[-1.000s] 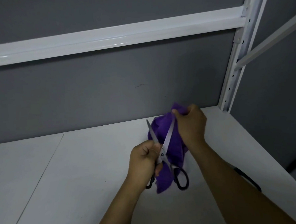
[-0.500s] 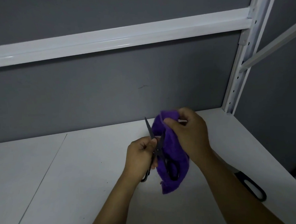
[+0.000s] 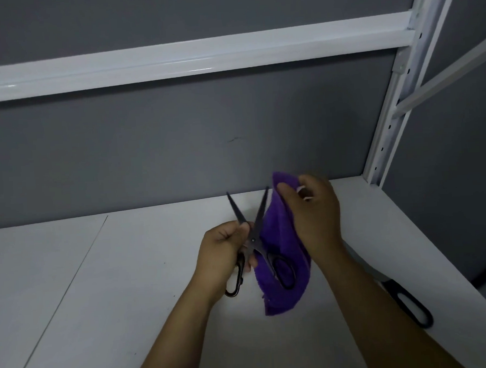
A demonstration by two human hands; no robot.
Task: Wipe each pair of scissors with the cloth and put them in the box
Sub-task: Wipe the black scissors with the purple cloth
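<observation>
Overhead, head view, dim light. Left grip (image 3: 222,249) was clenched round one handle loop of the black scissors (image 3: 252,239), thumb lying just beside the pivot. The scissors were held above the white shelf (image 3: 101,289), mid-scene, blades spread in a V with the tips pointing away towards the far wall. The other handle loop hung free, in front of the purple cloth (image 3: 281,300).

Right grip (image 3: 313,211) was grasping the cloth's upper edge, thumb and fingers pinched on it; the hand was somewhat blurred. The cloth hung down from that pinch, just right of the scissors, its lower end loose over the shelf. The right-hand blade ran along the cloth's left edge; could not tell whether they touched.

A second scissors handle (image 3: 396,289), black, lay on the shelf at near right, beside the right forearm, its blades hidden under the arm.

Beyond: grey back wall (image 3: 178,145), a white horizontal beam (image 3: 173,61) across it, and a white perforated upright (image 3: 395,111) at far right.
</observation>
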